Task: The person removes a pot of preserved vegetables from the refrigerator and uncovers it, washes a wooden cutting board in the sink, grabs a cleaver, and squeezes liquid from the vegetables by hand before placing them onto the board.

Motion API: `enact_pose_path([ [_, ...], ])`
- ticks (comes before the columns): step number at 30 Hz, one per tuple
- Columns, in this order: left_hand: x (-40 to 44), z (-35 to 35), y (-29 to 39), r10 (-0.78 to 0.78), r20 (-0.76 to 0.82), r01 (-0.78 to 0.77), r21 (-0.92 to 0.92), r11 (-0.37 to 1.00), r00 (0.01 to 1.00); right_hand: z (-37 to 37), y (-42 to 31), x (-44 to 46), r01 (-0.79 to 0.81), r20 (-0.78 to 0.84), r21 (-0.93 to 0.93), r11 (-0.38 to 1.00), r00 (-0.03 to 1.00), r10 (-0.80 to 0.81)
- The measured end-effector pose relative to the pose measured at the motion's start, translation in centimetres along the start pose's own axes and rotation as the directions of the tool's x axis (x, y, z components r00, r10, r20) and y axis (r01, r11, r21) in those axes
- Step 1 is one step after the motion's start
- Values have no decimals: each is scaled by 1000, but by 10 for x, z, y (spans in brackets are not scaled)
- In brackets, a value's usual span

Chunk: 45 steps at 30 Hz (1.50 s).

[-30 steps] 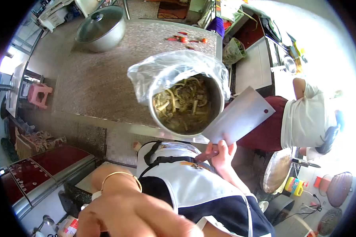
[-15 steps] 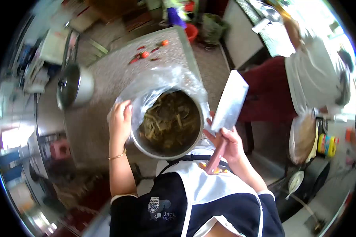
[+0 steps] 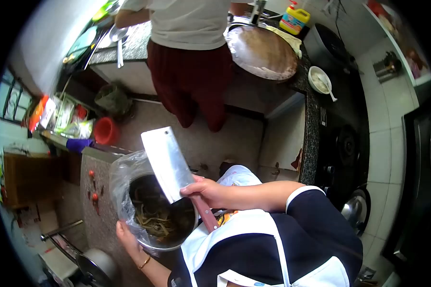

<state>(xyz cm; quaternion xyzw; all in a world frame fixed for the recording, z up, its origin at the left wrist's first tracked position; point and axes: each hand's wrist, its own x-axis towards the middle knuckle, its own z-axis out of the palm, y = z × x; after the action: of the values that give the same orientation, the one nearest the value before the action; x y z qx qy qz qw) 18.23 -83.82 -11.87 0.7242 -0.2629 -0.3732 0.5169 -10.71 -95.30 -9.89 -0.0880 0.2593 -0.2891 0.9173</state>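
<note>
My right hand [image 3: 206, 192] is wrapped round a cleaver [image 3: 167, 165] where its broad blade meets the brown handle, and the blade hangs over the rim of a metal pot. The pot [image 3: 177, 244] holds dark liquid with pale strips [image 3: 154, 226] in it. A clear plastic bag [image 3: 124, 191] drapes over the pot's far and left sides. At the pot's left side, my left hand [image 3: 129, 238] rests against the bag and rim; what its fingers grip, if anything, is hidden.
Red peppers and small tomatoes [image 3: 95, 196] lie on the table [image 3: 88, 165]. A lidded pot [image 3: 98, 268] stands lower left. Another person [image 3: 191, 62] stands at the far counter, near a round board [image 3: 263, 52]. A white bowl [image 3: 319, 80] sits beside the stove [image 3: 345, 143].
The view has swung right, towards the counter and stove. My left hand came down to the pot's side, and the cleaver now tilts left over the pot.
</note>
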Motion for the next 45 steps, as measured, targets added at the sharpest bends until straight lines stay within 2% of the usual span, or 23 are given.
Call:
enact_pose_path([
  [3,7,44,20,95,128,-106,83,991,987,-24,-33,-26,124,-28,171,977,992,-121],
  [5,13,91,32,132,146,-143,69,987,980,-36,-62,-49,202,-31,260,944,979,-201],
  [8,15,175,59,201,306,-242,100,965,931,-100,-94,-66,340,-70,231,912,940,-333],
  [9,14,203,71,188,357,-243,115,963,915,-111,-111,-82,386,-149,193,902,920,-362],
  [11,17,267,77,179,423,-238,91,967,888,-137,-149,-107,445,-162,214,870,894,-417],
  [13,31,330,74,184,509,-293,142,945,841,-144,-193,-142,520,-322,203,830,836,-445],
  [14,25,368,81,154,537,-222,65,973,829,-155,-212,-155,564,-357,203,800,804,-476],
  [16,7,441,106,59,563,-145,109,983,824,-203,-240,-184,591,-334,119,798,781,-528],
  [17,16,467,97,96,630,-190,84,978,771,-224,-250,-197,595,-324,67,801,772,-546],
  [19,17,524,90,114,712,-150,-12,989,693,-239,-276,-224,670,-404,109,734,704,-583],
  [21,8,575,101,105,753,-153,-7,988,649,-249,-302,-240,752,-457,88,654,613,-644],
  [24,10,628,114,69,815,-150,22,988,576,-253,-330,-258,829,-442,120,546,537,-719],
  [29,27,713,144,0,873,-106,59,993,487,-270,-355,-255,902,-581,202,380,423,-695],
  [30,34,729,148,6,871,-119,60,991,491,-278,-359,-251,898,-548,242,366,438,-713],
  [31,42,744,155,16,870,-196,94,976,493,-281,-359,-248,892,-522,287,350,452,-723],
  [33,62,776,164,34,893,-297,113,948,448,-272,-374,-232,924,-642,200,326,375,-668],
  [34,68,789,174,56,911,-356,102,929,408,-272,-379,-226,909,-647,239,341,411,-643],
  [35,74,801,187,39,921,-379,121,918,388,-279,-382,-217,921,-576,277,274,387,-720],
  [37,103,831,185,107,934,-490,80,868,341,-273,-401,-202,938,-646,225,264,347,-680],
  [38,117,848,184,149,937,-505,33,862,315,-279,-408,-196,931,-560,263,254,362,-746],
  [39,127,863,187,202,941,-517,-35,855,270,-280,-419,-190,935,-625,237,264,355,-696],
  [42,151,889,195,121,950,-530,53,846,289,-279,-451,-183,920,-561,234,315,392,-729],
  [45,166,897,201,80,957,-510,76,857,277,-276,-488,-194,864,-539,122,488,471,-699],
])
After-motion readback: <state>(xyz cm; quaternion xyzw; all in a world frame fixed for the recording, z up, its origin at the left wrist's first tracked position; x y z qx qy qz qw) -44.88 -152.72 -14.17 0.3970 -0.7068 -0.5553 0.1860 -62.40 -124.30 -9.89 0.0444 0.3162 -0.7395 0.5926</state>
